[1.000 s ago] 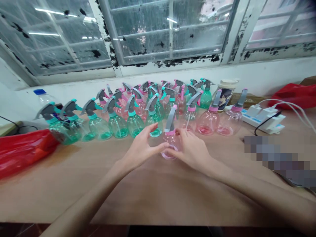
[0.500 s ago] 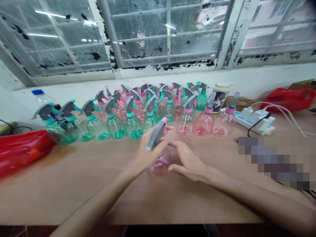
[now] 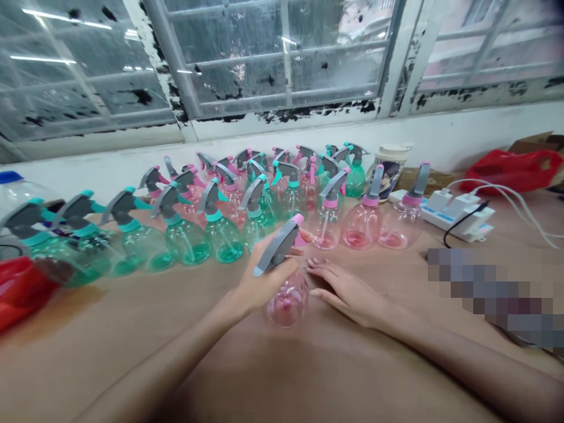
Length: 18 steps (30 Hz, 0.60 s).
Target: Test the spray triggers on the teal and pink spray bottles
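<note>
A clear pink spray bottle (image 3: 287, 302) with a grey and pink trigger head is tilted over the table in front of me. My left hand (image 3: 267, 273) is wrapped round its neck, just under the head. Beside the bottle's right side my right hand (image 3: 341, 288) is low at the table, its fingers stretched out and nothing in them. Behind the hands stands a front row of spray bottles: green ones to the left, such as a green bottle (image 3: 227, 244), and pink ones to the right, such as a pink bottle (image 3: 361, 226).
More spray bottles crowd behind the front row, by the wall. A patterned cup (image 3: 390, 173), a white power strip (image 3: 458, 214) with cables and a red plastic bag (image 3: 513, 170) are at the right. Another red bag (image 3: 22, 294) lies at the left edge. A pixelated patch covers something at right.
The pink bottle went from upright between both hands to tilted in my left hand, nearer me. My right hand came off it and lowered beside it. The view shifted slightly.
</note>
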Each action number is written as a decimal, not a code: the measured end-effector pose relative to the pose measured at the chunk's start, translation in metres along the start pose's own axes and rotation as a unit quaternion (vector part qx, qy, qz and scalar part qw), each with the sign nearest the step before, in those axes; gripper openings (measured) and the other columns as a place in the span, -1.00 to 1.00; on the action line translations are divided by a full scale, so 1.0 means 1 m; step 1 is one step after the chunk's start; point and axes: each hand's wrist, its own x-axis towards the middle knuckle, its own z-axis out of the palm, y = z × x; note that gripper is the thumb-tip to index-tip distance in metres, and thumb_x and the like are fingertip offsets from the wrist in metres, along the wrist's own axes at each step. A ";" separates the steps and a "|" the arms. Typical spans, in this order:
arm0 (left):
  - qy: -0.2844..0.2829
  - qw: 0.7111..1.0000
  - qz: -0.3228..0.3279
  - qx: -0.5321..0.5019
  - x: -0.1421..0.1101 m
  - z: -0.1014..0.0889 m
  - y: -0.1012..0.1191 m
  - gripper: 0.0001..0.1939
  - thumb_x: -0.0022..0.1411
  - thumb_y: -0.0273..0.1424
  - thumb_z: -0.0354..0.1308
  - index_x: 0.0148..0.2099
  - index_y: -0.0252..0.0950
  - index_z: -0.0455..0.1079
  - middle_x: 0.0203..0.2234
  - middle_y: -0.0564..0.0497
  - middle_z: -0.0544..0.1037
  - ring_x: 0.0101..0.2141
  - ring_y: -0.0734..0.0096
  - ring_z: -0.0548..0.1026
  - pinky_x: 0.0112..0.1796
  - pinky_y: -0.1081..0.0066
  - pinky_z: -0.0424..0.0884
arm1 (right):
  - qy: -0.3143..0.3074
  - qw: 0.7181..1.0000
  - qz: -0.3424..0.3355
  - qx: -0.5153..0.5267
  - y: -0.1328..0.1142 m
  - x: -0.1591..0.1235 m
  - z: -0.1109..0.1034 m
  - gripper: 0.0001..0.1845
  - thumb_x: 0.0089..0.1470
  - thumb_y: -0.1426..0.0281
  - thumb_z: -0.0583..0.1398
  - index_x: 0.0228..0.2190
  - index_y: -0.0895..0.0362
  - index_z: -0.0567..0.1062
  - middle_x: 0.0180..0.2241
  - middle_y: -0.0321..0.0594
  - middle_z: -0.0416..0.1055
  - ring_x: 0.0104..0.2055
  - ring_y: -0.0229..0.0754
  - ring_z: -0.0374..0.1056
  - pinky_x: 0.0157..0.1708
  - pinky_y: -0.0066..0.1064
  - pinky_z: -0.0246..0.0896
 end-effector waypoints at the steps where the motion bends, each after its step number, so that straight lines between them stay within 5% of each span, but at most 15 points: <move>1: 0.001 1.000 0.002 0.004 0.001 -0.001 -0.001 -0.67 -0.01 -0.45 0.03 -0.13 -0.21 0.35 -0.25 0.00 0.54 -0.22 0.21 0.61 -0.25 0.27 0.49 | -0.006 1.000 -0.002 -0.007 0.001 -0.001 0.001 -0.45 0.29 0.09 0.01 0.15 0.17 0.33 0.22 0.04 0.27 0.28 0.04 0.16 0.24 0.02 0.08; 6: 0.004 0.999 0.017 0.029 0.001 0.000 -0.003 -0.93 0.02 -0.45 0.05 -0.36 -0.22 0.25 -0.48 0.09 0.42 -0.29 0.26 0.58 -0.37 0.38 0.40 | -0.027 0.999 0.003 -0.027 0.004 -0.003 0.001 -0.50 0.31 0.21 0.01 0.17 0.16 0.34 0.25 -0.06 0.24 0.31 -0.01 0.10 0.29 0.00 0.00; 18: -0.042 0.996 0.076 0.010 0.002 -0.003 0.002 -0.91 0.01 -0.52 0.05 -0.38 -0.25 0.32 -0.46 0.08 0.42 -0.42 0.41 0.40 -0.38 0.39 0.31 | -0.032 0.999 0.007 -0.029 0.005 -0.004 0.001 -0.51 0.30 0.23 0.03 0.19 0.13 0.32 0.25 -0.11 0.25 0.30 -0.03 0.13 0.28 -0.02 0.04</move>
